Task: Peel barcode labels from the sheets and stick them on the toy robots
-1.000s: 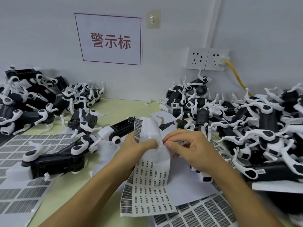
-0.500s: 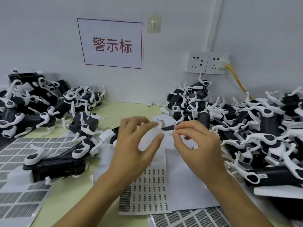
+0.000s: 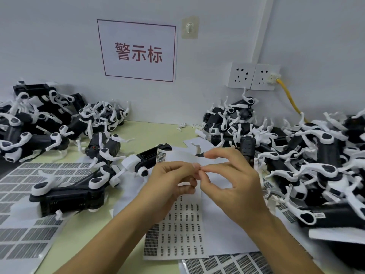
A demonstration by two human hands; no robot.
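Both hands meet above the long white sheet of small barcode labels [image 3: 182,230], whose long axis runs from the hands back toward the person. The left hand [image 3: 169,182] has its fingers curled, thumb and forefinger pinched at a point touching the right hand's [image 3: 231,180] pinching fingertips [image 3: 203,168]; a tiny peeled label probably sits between them, too small to confirm. The nearest black-and-white plastic toy robot [image 3: 146,161] lies just beyond and left of the left hand, its body slanting from far right to near left, so the left hand is closer to it. A bigger toy robot [image 3: 73,192] lies further left, with printed label sheets [image 3: 21,196] beneath it. A dense robot heap [image 3: 308,161] crowds the right hand's side.
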